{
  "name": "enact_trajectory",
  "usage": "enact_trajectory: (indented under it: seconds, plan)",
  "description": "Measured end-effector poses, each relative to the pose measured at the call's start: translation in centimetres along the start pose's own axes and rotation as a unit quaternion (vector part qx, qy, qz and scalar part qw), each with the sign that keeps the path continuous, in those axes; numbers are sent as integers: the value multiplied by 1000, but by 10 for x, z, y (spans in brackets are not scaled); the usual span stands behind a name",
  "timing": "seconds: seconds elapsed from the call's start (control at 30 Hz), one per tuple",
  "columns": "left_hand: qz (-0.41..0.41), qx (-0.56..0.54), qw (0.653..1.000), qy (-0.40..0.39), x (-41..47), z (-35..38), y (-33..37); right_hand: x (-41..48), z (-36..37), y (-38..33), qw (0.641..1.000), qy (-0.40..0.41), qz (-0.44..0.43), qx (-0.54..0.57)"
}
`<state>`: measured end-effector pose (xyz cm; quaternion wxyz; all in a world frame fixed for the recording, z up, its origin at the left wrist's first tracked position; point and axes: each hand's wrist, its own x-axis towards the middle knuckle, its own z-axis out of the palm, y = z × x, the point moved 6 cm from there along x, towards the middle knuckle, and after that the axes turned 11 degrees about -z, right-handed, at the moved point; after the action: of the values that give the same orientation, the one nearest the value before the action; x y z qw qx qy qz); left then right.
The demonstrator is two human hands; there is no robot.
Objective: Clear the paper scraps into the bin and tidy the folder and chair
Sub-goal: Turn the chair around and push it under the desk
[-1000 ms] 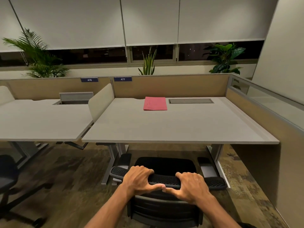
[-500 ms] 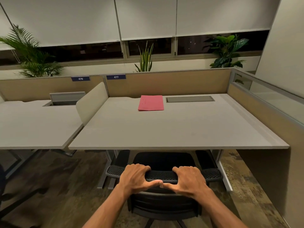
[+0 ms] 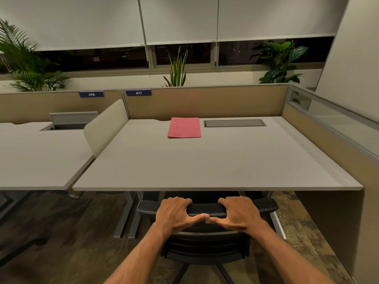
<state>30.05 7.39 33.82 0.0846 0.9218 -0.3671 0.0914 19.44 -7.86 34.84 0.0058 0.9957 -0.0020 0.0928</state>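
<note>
A black mesh-backed office chair point(image 3: 264, 204) stands at the near edge of the grey desk point(image 3: 205, 165), its seat hidden under the desktop. My left hand point(image 3: 174, 214) and my right hand point(image 3: 239, 214) both grip the top of its backrest, thumbs touching in the middle. A closed red folder point(image 3: 184, 127) lies flat at the back of the desk, next to a grey cable hatch point(image 3: 234, 123). No paper scraps or bin are in view.
A second desk point(image 3: 37, 156) adjoins on the left behind a low beige divider point(image 3: 104, 126). A tan partition point(image 3: 205, 101) runs along the back and a glass-topped panel point(image 3: 328, 128) along the right. Metal desk legs point(image 3: 127, 218) flank the chair. Plants line the window sill.
The chair has rolled forward under the desk with both hands on its backrest; its seat and armrests are now hidden. The desk edge has drawn nearer to me.
</note>
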Motion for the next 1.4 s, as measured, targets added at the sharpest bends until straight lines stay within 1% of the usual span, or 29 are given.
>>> enact_trajectory:
  seconds: [0.23, 0.53, 0.93, 1.13, 1.2, 1.33, 1.4]
  plan:
    - [6, 3, 1000, 4, 28, 0, 1, 20, -2, 16, 1000, 4, -3, -9]
    - [8, -31, 999, 1, 49, 7, 0, 34, 0, 27, 1000, 3, -1, -10]
    - [14, -50, 999, -4, 53, 7, 1, 36, 1, 31, 1000, 9, 5, -6]
    - [-6, -65, 998, -3, 53, 7, 0, 35, 2, 32, 1000, -6, 15, 4]
    - [-18, -69, 997, -5, 52, 8, -1, 34, 0, 32, 1000, 4, 20, 10]
    - [-31, -45, 998, 22, 51, 8, 0, 31, -1, 34, 998, 33, 50, 24]
    - [-51, -12, 998, 17, 52, 13, -1, 30, 1, 35, 997, 32, 65, 23]
